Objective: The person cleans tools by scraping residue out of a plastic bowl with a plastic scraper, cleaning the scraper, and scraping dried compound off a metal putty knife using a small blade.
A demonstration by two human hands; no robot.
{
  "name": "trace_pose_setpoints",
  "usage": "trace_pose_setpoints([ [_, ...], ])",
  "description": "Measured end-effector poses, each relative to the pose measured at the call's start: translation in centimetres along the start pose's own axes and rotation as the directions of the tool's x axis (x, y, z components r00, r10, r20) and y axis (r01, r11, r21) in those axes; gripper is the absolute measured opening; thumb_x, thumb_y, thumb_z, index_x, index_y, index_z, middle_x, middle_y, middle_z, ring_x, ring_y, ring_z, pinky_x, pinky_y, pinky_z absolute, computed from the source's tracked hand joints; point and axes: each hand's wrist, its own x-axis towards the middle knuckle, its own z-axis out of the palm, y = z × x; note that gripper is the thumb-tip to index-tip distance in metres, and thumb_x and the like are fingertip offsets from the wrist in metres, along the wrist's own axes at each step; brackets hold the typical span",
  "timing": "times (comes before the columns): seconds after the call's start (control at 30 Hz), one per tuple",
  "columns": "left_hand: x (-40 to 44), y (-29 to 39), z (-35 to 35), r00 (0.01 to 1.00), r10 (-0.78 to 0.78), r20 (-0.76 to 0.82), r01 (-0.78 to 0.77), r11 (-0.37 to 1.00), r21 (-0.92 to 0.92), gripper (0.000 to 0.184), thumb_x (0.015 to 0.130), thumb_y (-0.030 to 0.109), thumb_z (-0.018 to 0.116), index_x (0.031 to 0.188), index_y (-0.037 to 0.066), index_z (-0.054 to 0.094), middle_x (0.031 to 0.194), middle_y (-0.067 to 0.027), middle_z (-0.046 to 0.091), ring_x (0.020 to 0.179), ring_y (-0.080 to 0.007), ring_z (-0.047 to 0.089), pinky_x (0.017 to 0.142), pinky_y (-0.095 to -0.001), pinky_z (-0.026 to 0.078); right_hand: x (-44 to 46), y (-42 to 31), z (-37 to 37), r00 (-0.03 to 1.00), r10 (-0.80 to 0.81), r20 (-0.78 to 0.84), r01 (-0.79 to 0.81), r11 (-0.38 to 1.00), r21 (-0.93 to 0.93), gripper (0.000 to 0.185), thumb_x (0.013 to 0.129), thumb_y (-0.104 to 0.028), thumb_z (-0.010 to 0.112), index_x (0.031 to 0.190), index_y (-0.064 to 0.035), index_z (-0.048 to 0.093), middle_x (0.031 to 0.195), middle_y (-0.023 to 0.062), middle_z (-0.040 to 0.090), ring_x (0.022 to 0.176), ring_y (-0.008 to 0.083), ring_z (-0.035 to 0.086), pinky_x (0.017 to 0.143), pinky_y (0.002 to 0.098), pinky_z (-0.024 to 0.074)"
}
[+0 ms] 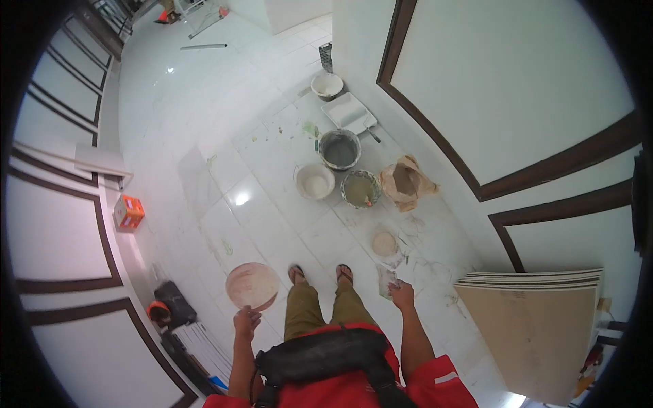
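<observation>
My left hand grips the near rim of a round reddish basin, whose inside is smeared with pale residue. On the other side, my right hand is closed on a clear plastic piece with greenish marks. Beyond that hand, a small round tub of beige material stands on the floor. Farther forward are a white bucket, a bucket with murky liquid, a dark bucket of grey material and an open paper bag.
A white paint tray and a white bowl stand by the right wall. Stacked boards lean at the lower right. An orange box and a black bag lie along the left wall. A metal bar lies far ahead.
</observation>
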Motion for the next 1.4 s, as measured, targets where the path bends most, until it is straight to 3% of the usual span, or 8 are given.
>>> trace_pose_setpoints([
  [0.17, 16.5, 5.4, 5.6, 0.926, 0.165, 0.339, -0.300, 0.869, 0.394, 0.053, 0.093, 0.026, 0.070, 0.128, -0.007, 0.049, 0.109, -0.0208, 0.068, 0.080, -0.0306, 0.073, 0.064, -0.0375, 0.058, 4.7, -4.6, 4.1, 0.991, 0.039, -0.130, -0.046, 0.997, -0.055, 0.036, 0.092, -0.031, 0.070, 0.103, 0.0034, 0.075, 0.086, 0.0231, 0.075, 0.082, 0.0378, 0.074, 0.076, 0.0458, 0.0555],
  [0.2, 15.8, 8.7, 8.6, 0.981, -0.078, 0.180, 0.015, 0.944, 0.328, 0.055, 0.092, 0.024, 0.072, 0.129, -0.009, 0.047, 0.109, -0.0227, 0.069, 0.077, -0.0310, 0.074, 0.061, -0.0375, 0.059, 4.2, -4.4, 6.1, 0.980, 0.131, -0.152, -0.124, 0.990, 0.061, 0.036, 0.092, -0.031, 0.070, 0.101, 0.0038, 0.074, 0.085, 0.0235, 0.074, 0.081, 0.0385, 0.073, 0.076, 0.0462, 0.0554],
  [0.27, 20.7, 11.0, 11.9, 0.974, -0.131, 0.187, 0.037, 0.897, 0.440, 0.060, 0.090, 0.024, 0.074, 0.130, -0.011, 0.044, 0.107, -0.0242, 0.070, 0.077, -0.0313, 0.074, 0.059, -0.0374, 0.059, 4.6, -5.4, 7.7, 0.955, 0.249, -0.164, -0.226, 0.963, 0.147, 0.036, 0.092, -0.030, 0.070, 0.099, 0.0042, 0.074, 0.083, 0.0239, 0.073, 0.080, 0.0393, 0.073, 0.075, 0.0466, 0.0552],
  [0.47, 29.5, 17.0, 19.8, 0.922, -0.032, 0.387, -0.344, 0.397, 0.851, 0.060, 0.090, 0.024, 0.075, 0.128, -0.013, 0.047, 0.099, -0.0230, 0.072, 0.073, -0.0268, 0.075, 0.060, -0.0365, 0.060, 5.2, -9.4, 12.6, 0.905, 0.418, -0.078, -0.422, 0.906, -0.043, 0.034, 0.091, -0.029, 0.070, 0.102, 0.0026, 0.074, 0.087, 0.0245, 0.074, 0.082, 0.0403, 0.073, 0.077, 0.0465, 0.0556],
  [0.7, 40.2, 10.9, 24.9, 0.902, -0.031, 0.431, -0.409, 0.261, 0.874, 0.062, 0.090, 0.028, 0.077, 0.127, -0.013, 0.049, 0.100, -0.0235, 0.073, 0.076, -0.0259, 0.075, 0.068, -0.0377, 0.061, 13.7, -7.0, 21.7, 0.893, 0.447, 0.049, -0.450, 0.889, 0.085, 0.041, 0.094, -0.034, 0.065, 0.112, 0.0027, 0.072, 0.100, 0.0299, 0.072, 0.097, 0.0483, 0.070, 0.086, 0.0526, 0.0546],
  [0.97, 45.4, 5.3, 34.9, 0.911, -0.104, 0.398, -0.351, 0.308, 0.884, 0.079, 0.083, 0.046, 0.076, 0.134, -0.009, 0.051, 0.130, -0.0295, 0.064, 0.124, -0.0409, 0.063, 0.105, -0.0471, 0.049, 23.7, -2.0, 29.6, 0.946, 0.322, -0.046, -0.317, 0.944, 0.091, 0.035, 0.095, -0.026, 0.066, 0.108, 0.0061, 0.072, 0.095, 0.0291, 0.073, 0.092, 0.0480, 0.070, 0.083, 0.0521, 0.0548],
  [1.03, 48.9, 2.8, 36.7, 0.814, -0.077, 0.576, -0.576, 0.023, 0.817, 0.084, 0.085, 0.051, 0.073, 0.140, -0.007, 0.047, 0.133, -0.0302, 0.062, 0.127, -0.0448, 0.059, 0.110, -0.0496, 0.045, 25.7, 0.2, 30.9, 0.939, 0.236, -0.250, -0.254, 0.966, -0.043, 0.033, 0.094, -0.025, 0.067, 0.105, 0.0059, 0.072, 0.092, 0.0289, 0.072, 0.088, 0.0486, 0.069, 0.081, 0.0532, 0.0543],
  [1.4, 60.0, 2.3, 45.8, 0.518, -0.444, 0.731, -0.833, -0.068, 0.548, 0.076, 0.088, 0.044, 0.071, 0.136, -0.010, 0.049, 0.116, -0.0275, 0.071, 0.108, -0.0375, 0.071, 0.095, -0.0416, 0.055, 41.8, 13.4, 37.2, 0.991, 0.103, 0.087, -0.080, 0.969, -0.233, 0.052, 0.087, -0.021, 0.076, 0.125, 0.0069, 0.054, 0.100, 0.0327, 0.069, 0.096, 0.0498, 0.068, 0.084, 0.0541, 0.0536],
])
